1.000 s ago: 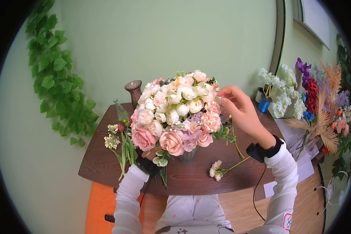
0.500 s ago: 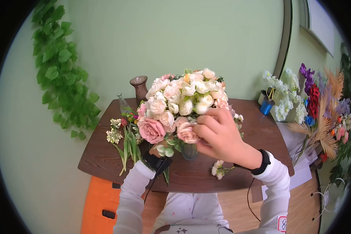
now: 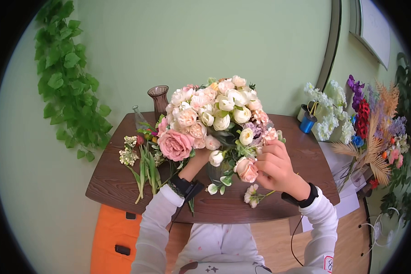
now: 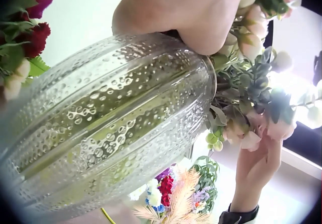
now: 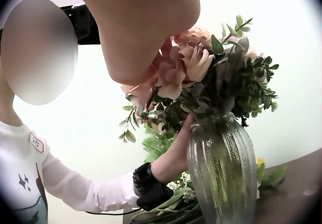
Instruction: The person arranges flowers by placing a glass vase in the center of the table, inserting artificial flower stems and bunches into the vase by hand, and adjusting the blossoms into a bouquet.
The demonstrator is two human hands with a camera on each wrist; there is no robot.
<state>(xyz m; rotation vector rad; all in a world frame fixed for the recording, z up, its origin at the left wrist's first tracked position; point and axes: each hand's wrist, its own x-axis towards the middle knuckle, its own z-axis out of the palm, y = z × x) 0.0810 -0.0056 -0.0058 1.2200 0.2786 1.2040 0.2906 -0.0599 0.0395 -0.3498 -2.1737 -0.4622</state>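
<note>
A full bouquet of artificial cream, white and pink flowers stands in a ribbed clear glass vase. My left hand grips the vase near its neck; the flowers hide most of its fingers in the head view. At the bouquet's lower right, my right hand has curled fingers on a cluster of pink flowers, close beside a peach-pink rose. Dark green leaves show in a gap at the bouquet's middle. A large pink rose sits at its left side.
On the brown table lie green-stemmed flowers to the left and a small pale flower sprig at the front. A brown glass vase and a small clear bottle stand behind. More flowers stand to the right.
My right hand went from the bouquet's right side across its front, then back down to the lower right. The front flowers have spread apart and the peach-pink rose sits farther right. The left hand stays at the vase.
</note>
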